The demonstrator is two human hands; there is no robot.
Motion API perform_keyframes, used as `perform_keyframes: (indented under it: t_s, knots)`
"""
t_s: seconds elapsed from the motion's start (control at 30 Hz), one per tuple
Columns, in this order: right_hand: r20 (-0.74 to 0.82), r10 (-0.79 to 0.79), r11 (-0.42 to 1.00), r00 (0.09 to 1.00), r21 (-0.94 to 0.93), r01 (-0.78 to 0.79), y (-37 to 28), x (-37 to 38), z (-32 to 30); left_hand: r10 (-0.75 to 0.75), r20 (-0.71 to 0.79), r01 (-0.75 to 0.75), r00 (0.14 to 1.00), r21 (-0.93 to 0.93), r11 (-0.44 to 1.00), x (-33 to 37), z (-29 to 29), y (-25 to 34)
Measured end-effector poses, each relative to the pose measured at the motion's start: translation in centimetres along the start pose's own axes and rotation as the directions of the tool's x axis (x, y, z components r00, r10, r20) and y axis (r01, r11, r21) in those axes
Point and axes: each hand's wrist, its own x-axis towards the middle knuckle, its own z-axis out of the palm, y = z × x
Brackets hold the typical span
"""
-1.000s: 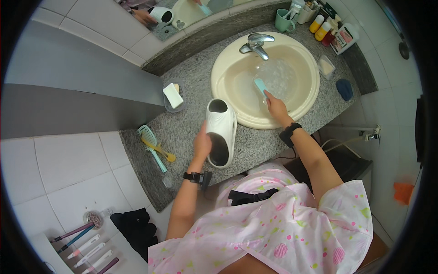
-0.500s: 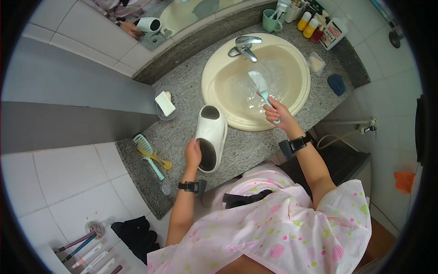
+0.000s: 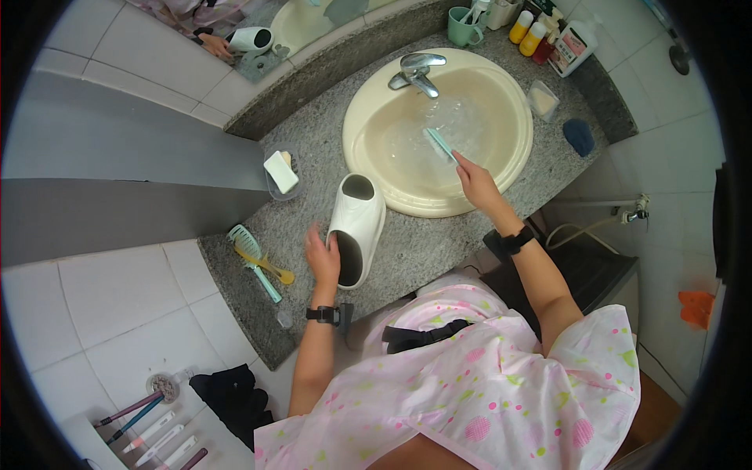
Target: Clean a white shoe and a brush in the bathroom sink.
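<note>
On the tabletop [image 3: 423, 254], left of the basin [image 3: 356, 137], we noted the white shoe [image 3: 357, 215] lengthwise away from us, left grip [image 3: 322, 258] nearer, spread at its side; right grip [image 3: 479, 185] pinched the brush [image 3: 440, 142].

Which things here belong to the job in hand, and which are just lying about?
In use:
- light-blue brush, in the right hand over the sink
- white shoe, with the left hand at its side

Apparently just lying about:
- white soap
- pale green hairbrush
- green mug
- dark blue pad
</note>
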Motion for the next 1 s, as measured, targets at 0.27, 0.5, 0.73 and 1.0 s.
perform_keyframes:
  t_s: [0.27, 0.5, 0.73, 1.0]
  knots:
    - [0.466, 0.009, 0.994, 0.885, -0.101, 0.043, -9.9, -3.4, 2.6, 0.260, 0.270, -0.277, 0.927, 0.025, 0.961, -4.3, -0.6, -0.2]
    - [0.557, -0.036, 0.970, 0.830, -0.179, 0.162, -9.4, -5.4, 5.8, 0.226, 0.271, -0.293, 0.935, 0.238, 0.926, -5.1, 2.7, 1.7]
    - [0.265, -0.137, 0.986, 0.955, -0.061, 0.158, -9.0, -5.8, 7.2, 0.232, 0.375, -0.338, 0.898, 0.246, 0.908, -4.7, 3.1, 0.3]
    - [0.512, 0.000, 0.987, 0.859, -0.137, 0.081, -9.6, -6.7, 7.4, 0.239, 0.401, -0.358, 0.884, 0.255, 0.898, -4.7, 3.0, 0.7]
